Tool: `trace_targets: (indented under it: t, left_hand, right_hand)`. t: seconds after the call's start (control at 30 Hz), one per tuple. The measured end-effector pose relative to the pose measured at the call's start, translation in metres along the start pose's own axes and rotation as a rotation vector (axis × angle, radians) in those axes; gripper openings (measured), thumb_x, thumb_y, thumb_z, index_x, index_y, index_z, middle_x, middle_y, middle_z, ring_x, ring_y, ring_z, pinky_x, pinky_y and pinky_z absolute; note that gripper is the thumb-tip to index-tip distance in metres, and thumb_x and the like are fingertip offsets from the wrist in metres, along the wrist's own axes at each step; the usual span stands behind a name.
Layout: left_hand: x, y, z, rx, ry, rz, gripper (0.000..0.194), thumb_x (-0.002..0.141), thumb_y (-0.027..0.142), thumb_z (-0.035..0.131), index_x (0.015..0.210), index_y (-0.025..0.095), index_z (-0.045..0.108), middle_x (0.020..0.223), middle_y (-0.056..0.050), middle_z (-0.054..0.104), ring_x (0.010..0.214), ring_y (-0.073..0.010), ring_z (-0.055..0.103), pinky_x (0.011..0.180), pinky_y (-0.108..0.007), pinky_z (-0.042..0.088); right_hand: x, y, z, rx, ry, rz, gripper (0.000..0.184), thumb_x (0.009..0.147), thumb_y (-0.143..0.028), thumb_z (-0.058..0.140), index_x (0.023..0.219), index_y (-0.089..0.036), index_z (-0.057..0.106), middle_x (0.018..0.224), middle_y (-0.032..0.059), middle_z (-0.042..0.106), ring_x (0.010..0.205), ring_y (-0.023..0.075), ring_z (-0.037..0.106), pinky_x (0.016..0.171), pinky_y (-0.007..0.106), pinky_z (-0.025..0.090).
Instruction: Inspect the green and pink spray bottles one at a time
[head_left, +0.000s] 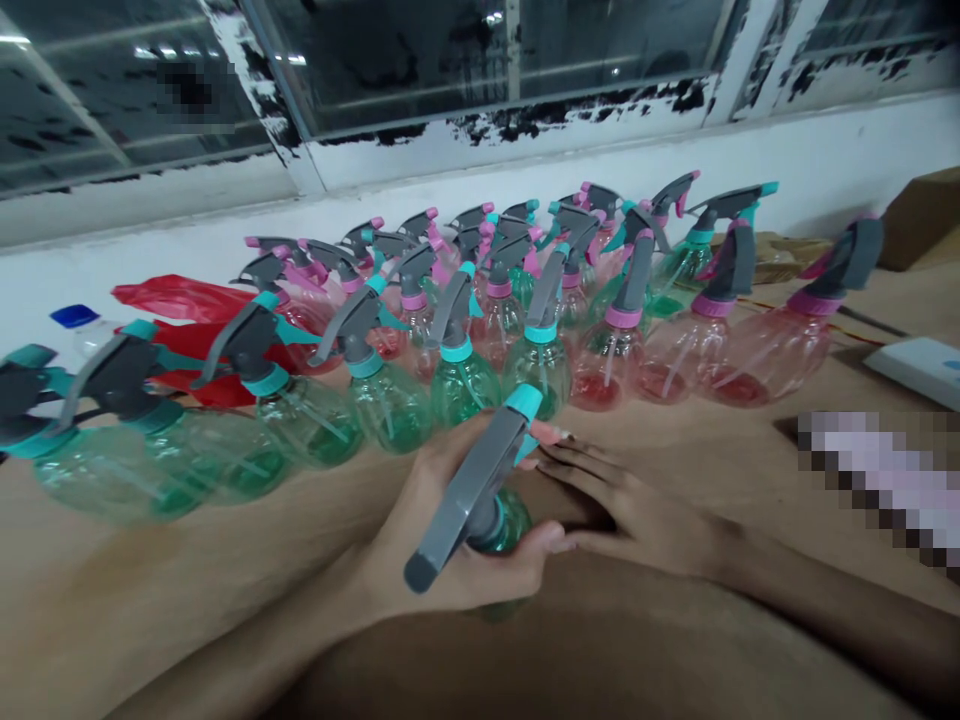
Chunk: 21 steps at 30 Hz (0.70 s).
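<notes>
My left hand [491, 585] is wrapped around a green spray bottle [480, 490] with a grey head and turquoise nozzle. The bottle is upright near the table's front edge, its body mostly covered by my fingers. My right hand [637, 505] lies just to the right with fingers stretched out, its fingertips close to the bottle and my left fingers; whether they touch is unclear. Ahead stands a row of similar green spray bottles [394, 405] with some liquid inside. Pink-collared spray bottles [600, 365] holding reddish liquid continue the row to the right.
Several more spray bottles crowd behind the front row, towards the white wall [847, 150]. A red plastic bag [176, 297] and a blue-capped bottle [75, 318] are at left. On the right are a cardboard box [926, 220], a white object [919, 368] and a pixelated patch.
</notes>
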<state>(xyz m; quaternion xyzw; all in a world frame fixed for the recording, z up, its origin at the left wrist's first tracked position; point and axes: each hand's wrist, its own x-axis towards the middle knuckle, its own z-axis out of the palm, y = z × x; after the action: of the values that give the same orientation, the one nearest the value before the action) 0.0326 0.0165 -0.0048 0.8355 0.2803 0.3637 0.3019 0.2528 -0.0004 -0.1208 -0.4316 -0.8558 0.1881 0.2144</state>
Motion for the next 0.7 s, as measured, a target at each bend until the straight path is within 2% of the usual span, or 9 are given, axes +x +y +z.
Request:
trace_targets:
  t: [0.1, 0.2, 0.27, 0.43, 0.7]
  left_hand:
    - [-0.0011, 0.0009, 0.0011, 0.003, 0.022, -0.016, 0.019, 0.066, 0.011, 0.060, 0.083, 0.020, 0.058, 0.081, -0.002, 0.066, 0.069, -0.0168, 0.065, 0.066, -0.030, 0.056]
    - [-0.0011, 0.0023, 0.0012, 0.008, -0.017, -0.037, 0.011, 0.069, 0.012, 0.055, 0.075, 0.021, 0.056, 0.069, 0.000, 0.061, 0.065, -0.0181, 0.066, 0.059, -0.030, 0.055]
    - [-0.0004, 0.0025, 0.0005, 0.008, -0.022, -0.042, 0.013, 0.070, 0.013, 0.055, 0.080, 0.022, 0.058, 0.075, -0.001, 0.064, 0.069, -0.0194, 0.067, 0.064, -0.032, 0.057]
    - [0.0000, -0.0003, -0.0014, 0.004, -0.036, -0.054, 0.043, 0.067, 0.021, 0.062, 0.108, 0.030, 0.059, 0.102, -0.002, 0.069, 0.091, -0.0242, 0.067, 0.084, -0.038, 0.056]
    - [-0.0009, -0.0037, -0.0011, 0.010, -0.042, 0.019, 0.052, 0.063, 0.021, 0.067, 0.114, 0.027, 0.058, 0.110, -0.003, 0.068, 0.100, -0.0245, 0.065, 0.091, -0.036, 0.053]
  right_hand:
    - [-0.0002, 0.0018, 0.0016, -0.025, -0.002, -0.016, 0.076, 0.083, -0.057, 0.056, 0.146, -0.026, 0.027, 0.152, 0.0045, 0.028, 0.139, 0.0259, 0.024, 0.113, 0.049, 0.025]
    - [0.0000, 0.0028, 0.0025, -0.043, -0.001, -0.033, 0.078, 0.082, -0.057, 0.056, 0.146, -0.024, 0.026, 0.153, 0.0049, 0.027, 0.140, 0.0252, 0.023, 0.113, 0.048, 0.025]
    - [0.0000, 0.0026, 0.0024, -0.044, 0.002, -0.032, 0.077, 0.082, -0.057, 0.056, 0.146, -0.024, 0.027, 0.152, 0.0050, 0.028, 0.139, 0.0254, 0.024, 0.113, 0.048, 0.026]
    - [-0.0004, 0.0009, 0.0015, -0.020, 0.014, -0.013, 0.074, 0.083, -0.055, 0.056, 0.145, -0.026, 0.029, 0.151, 0.0053, 0.031, 0.139, 0.0264, 0.026, 0.112, 0.049, 0.026]
    - [0.0002, 0.0042, 0.0020, -0.048, -0.007, -0.023, 0.072, 0.084, -0.056, 0.053, 0.144, -0.023, 0.031, 0.151, 0.0056, 0.031, 0.140, 0.0242, 0.024, 0.113, 0.048, 0.026]
